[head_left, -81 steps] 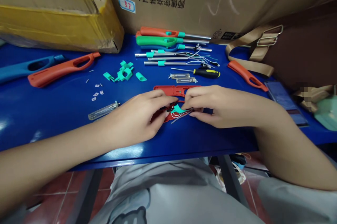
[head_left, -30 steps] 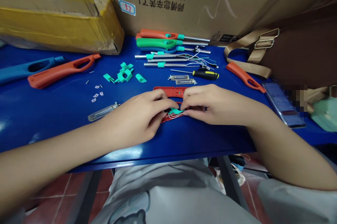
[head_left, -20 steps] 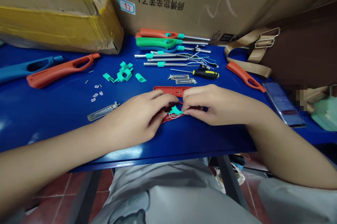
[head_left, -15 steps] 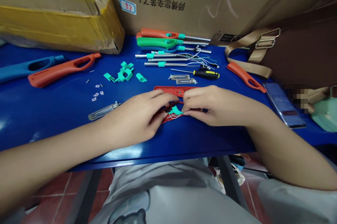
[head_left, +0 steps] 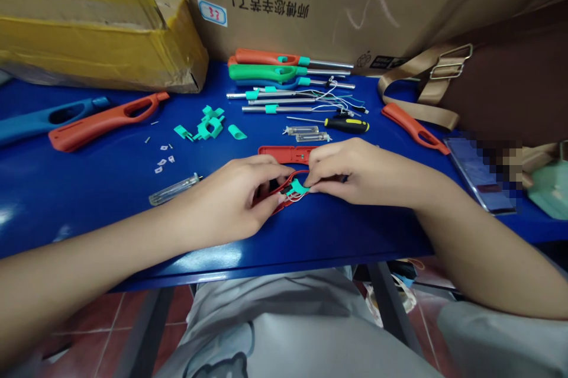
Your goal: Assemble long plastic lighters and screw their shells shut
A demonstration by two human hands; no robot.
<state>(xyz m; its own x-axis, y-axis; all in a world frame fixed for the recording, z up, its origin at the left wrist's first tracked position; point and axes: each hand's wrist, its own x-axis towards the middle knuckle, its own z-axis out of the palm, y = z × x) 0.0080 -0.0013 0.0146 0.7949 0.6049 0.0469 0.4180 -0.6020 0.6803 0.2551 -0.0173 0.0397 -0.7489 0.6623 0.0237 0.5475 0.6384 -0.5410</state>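
Near the table's front, my left hand grips a red lighter handle shell, thumb and fingers on either side of it. Inside the shell's opening sits a teal trigger piece, with thin white wires and a small black part beside it. My right hand is closed in a pinch at the right end of the teal trigger; its fingertips partly hide that end. Just behind both hands lies another red handle half, its right part covered by my right hand.
Behind are a screwdriver, clear fuel tanks, metal tubes with wires, and assembled lighters. Teal parts and a fuel tank lie left. A phone is at right; cardboard boxes stand behind.
My right hand has shifted slightly up and the teal trigger has tilted a little within the shell. More of the shell's curved edge shows between the hands.
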